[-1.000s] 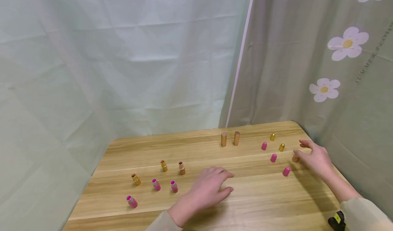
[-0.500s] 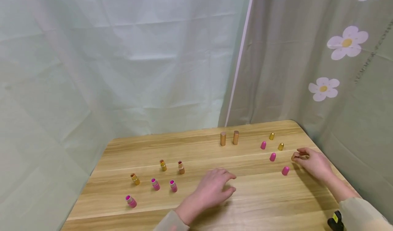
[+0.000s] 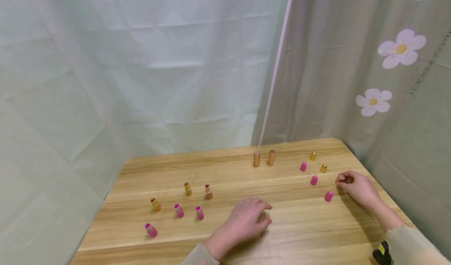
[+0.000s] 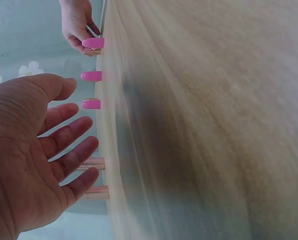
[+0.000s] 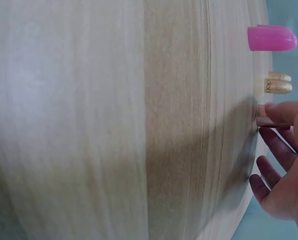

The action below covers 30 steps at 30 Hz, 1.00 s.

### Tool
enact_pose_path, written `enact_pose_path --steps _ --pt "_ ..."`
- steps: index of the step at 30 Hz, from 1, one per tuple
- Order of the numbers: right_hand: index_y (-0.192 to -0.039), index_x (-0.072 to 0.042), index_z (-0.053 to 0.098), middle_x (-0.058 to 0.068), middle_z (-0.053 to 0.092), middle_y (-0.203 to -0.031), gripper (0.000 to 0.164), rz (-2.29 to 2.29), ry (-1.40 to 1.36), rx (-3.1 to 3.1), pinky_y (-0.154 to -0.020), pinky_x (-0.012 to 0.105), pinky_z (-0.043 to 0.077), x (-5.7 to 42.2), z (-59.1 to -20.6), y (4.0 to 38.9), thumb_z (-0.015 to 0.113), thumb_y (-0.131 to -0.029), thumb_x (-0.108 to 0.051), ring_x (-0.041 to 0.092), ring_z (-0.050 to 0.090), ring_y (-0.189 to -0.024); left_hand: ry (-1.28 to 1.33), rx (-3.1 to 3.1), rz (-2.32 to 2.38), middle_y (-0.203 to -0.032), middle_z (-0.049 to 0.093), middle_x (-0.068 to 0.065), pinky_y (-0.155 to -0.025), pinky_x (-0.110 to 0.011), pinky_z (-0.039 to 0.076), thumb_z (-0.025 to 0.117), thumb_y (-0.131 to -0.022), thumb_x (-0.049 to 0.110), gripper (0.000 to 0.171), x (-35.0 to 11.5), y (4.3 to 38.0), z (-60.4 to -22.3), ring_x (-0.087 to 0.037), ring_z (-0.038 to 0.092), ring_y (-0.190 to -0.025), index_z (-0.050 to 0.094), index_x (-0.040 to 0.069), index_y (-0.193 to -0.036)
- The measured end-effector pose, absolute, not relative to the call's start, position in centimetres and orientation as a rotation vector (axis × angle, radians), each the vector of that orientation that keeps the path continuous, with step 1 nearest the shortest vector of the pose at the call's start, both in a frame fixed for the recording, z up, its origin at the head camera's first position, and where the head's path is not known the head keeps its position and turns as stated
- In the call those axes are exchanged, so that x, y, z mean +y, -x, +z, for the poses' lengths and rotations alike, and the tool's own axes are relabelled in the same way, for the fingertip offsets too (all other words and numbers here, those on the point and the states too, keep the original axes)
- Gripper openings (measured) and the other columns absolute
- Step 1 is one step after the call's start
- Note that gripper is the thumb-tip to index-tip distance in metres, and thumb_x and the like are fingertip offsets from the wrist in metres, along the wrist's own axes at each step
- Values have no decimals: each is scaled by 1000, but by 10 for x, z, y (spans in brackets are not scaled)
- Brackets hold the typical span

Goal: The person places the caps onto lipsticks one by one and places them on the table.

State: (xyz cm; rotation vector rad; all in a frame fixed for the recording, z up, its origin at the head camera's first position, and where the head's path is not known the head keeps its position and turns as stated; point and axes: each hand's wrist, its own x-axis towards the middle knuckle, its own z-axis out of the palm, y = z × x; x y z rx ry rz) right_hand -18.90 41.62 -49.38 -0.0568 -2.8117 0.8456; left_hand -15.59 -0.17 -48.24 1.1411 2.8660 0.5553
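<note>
At the table's right side my right hand [image 3: 361, 188] pinches a copper-coloured lipstick cap [image 3: 340, 179] between thumb and fingers. In the right wrist view this cap [image 5: 265, 119] stands upright, its lower end at the tabletop. Beside it are pink caps [image 3: 314, 180] and two gold caps [image 3: 323, 168]. Over the middle front of the table my left hand [image 3: 246, 220] hovers with relaxed fingers, holding nothing. In the left wrist view, the fingers of my left hand [image 4: 29, 150] are spread and partly cover two copper caps.
Uncapped lipstick tubes stand at the left: pink [image 3: 179, 211], gold [image 3: 155, 205] and one copper [image 3: 208, 192]. Two tall copper caps [image 3: 271, 157] stand near the back edge. A black item [image 3: 383, 253] lies by the right sleeve. Curtains [image 3: 197, 81] hang behind the wooden table [image 3: 289, 237].
My right hand has come down onto the copper cap, and its open fingers have closed to a pinch. My left hand has drifted slightly to the right.
</note>
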Motion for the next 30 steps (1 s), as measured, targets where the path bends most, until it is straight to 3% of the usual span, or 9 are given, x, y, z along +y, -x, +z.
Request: enact_pose_path --steps 6,10,13,19,24,30 --pt "-113 1 67 18 69 -109 35 948 97 -2736 -78 24 41 413 -485 187 71 -98 -29 23 62 -102 -1149 2878 551 -127 65 8 -104 -40 46 68 -98 39 36 -4 154 -481 -14 57 -120 68 22 -130" --pt "-111 -2 70 17 69 -110 33 1031 106 -2637 -77 23 38 406 -473 186 70 -99 -32 -3 53 -95 -1171 2886 554 -125 65 9 -103 -39 47 68 -98 39 35 -5 154 -480 -14 58 -119 68 22 -129" --pt "-111 -4 72 9 71 -106 32 1089 97 -2573 -79 21 37 401 -465 185 71 -98 -34 -14 50 -90 -1192 2891 556 -122 65 10 -101 -38 47 68 -98 39 34 -5 153 -478 -13 58 -117 69 22 -127" --pt "-119 4 68 -12 71 -97 40 1281 56 -2470 -79 9 39 382 -453 188 73 -97 -29 -15 56 -90 -1209 2895 559 -122 65 10 -101 -37 48 68 -98 38 33 -8 151 -474 -13 58 -117 69 22 -127" --pt "-126 11 60 -19 69 -95 46 1514 56 -2391 -76 9 48 360 -446 188 71 -98 -24 -10 61 -89 -1218 2898 553 -125 65 9 -102 -37 47 67 -99 38 34 -12 151 -469 -14 58 -119 69 22 -128" --pt "-123 7 61 -18 69 -97 43 1710 78 -2329 -85 12 48 333 -441 187 70 -99 -28 -3 64 -93 -1221 2900 555 -126 65 7 -105 -38 46 66 -100 37 35 -22 153 -461 -16 58 -122 68 19 -129"
